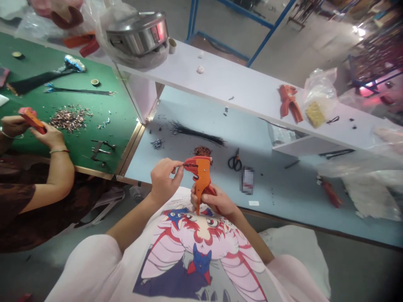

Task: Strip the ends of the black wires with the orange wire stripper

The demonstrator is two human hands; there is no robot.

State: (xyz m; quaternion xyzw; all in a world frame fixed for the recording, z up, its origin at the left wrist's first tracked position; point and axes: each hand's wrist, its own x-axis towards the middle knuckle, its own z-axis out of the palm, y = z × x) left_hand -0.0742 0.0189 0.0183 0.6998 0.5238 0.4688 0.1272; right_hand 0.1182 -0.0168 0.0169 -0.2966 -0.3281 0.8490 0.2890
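Note:
My right hand [217, 200] is wrapped round the handles of an orange and red wire stripper [204, 176], held upright near my chest. My left hand [167, 178] pinches at the left side of the tool's red jaws; a thin dark wire seems to run from the fingertips into them, too small to make out well. Behind the tool's head lies a pile of small copper-coloured bits [202, 151] on the blue-grey table [189, 100]. Farther back is a bundle of black wires [198, 134].
Black scissors [234, 161] and a blurred phone-like object [247, 180] lie right of the tool. A white shelf [239, 84] holds a steel pot [138, 33] and another red tool [289, 102]. At left, a person's hands [52, 136] hold a similar tool over a green table [116, 113].

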